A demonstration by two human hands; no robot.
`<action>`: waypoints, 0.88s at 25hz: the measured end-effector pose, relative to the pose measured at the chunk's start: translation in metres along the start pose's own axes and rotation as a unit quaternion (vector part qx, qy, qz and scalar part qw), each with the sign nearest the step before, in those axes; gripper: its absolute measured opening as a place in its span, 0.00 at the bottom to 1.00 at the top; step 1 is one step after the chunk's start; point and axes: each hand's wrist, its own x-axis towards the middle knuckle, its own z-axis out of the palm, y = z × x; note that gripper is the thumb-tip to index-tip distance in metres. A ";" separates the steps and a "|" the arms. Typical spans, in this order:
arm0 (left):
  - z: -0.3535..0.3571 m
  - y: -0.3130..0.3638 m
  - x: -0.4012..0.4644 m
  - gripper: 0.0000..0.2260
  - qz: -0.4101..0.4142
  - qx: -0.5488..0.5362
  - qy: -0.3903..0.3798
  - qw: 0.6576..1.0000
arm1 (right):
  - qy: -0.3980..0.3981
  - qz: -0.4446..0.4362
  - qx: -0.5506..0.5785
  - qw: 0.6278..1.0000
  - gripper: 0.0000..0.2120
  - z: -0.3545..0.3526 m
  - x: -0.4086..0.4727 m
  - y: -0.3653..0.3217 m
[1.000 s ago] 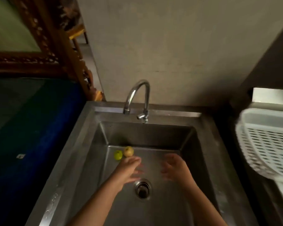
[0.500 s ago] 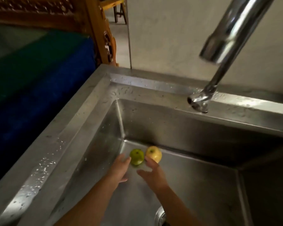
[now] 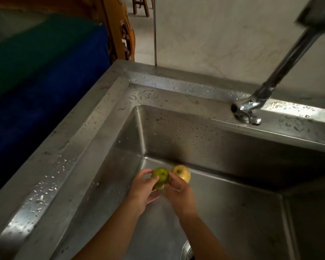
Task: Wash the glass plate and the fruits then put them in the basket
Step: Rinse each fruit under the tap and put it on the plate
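A green fruit (image 3: 160,175) sits in the far left corner of the steel sink (image 3: 105,128), pinched between both hands. My left hand (image 3: 142,192) has thumb and fingers on its left side. On the right side, the fingers of my right hand (image 3: 179,192) press against it. A yellow fruit (image 3: 182,172) lies just behind, touching the green one, with my right hand partly covering it. The glass plate and the basket are out of view.
The tap (image 3: 251,107) reaches over the sink's back rim at the right; no water runs. The drain (image 3: 188,251) shows at the bottom edge. A blue and green surface (image 3: 36,81) lies left of the sink, with carved wooden furniture (image 3: 120,29) behind.
The view has closed in on the sink's far left corner. Both hands reached forward to the fruits and now close on the green one.
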 end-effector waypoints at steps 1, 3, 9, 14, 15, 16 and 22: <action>0.000 0.006 -0.013 0.11 0.003 -0.020 -0.014 1.000 | -0.001 -0.004 0.039 0.999 0.20 -0.007 -0.011 -0.010; 0.001 0.025 -0.044 0.10 0.007 -0.044 -0.066 0.997 | 0.003 -0.027 0.063 0.998 0.21 -0.023 -0.037 -0.035; 0.014 0.069 -0.125 0.18 0.008 -0.069 -0.240 0.968 | -0.017 -0.091 0.023 0.995 0.20 -0.077 -0.104 -0.113; 0.040 0.091 -0.163 0.13 -0.016 -0.165 -0.225 0.960 | -0.032 -0.090 0.041 0.995 0.15 -0.115 -0.119 -0.159; 0.044 0.093 -0.168 0.14 -0.027 -0.190 -0.214 0.958 | 0.005 -0.056 0.093 0.994 0.14 -0.120 -0.113 -0.166; 0.048 0.095 -0.173 0.15 -0.039 -0.213 -0.202 0.955 | 0.033 -0.012 0.165 0.986 0.13 -0.125 -0.105 -0.174; 0.049 0.096 -0.191 0.16 -0.032 -0.246 -0.196 0.949 | -0.023 0.121 0.316 0.941 0.18 -0.141 -0.072 -0.237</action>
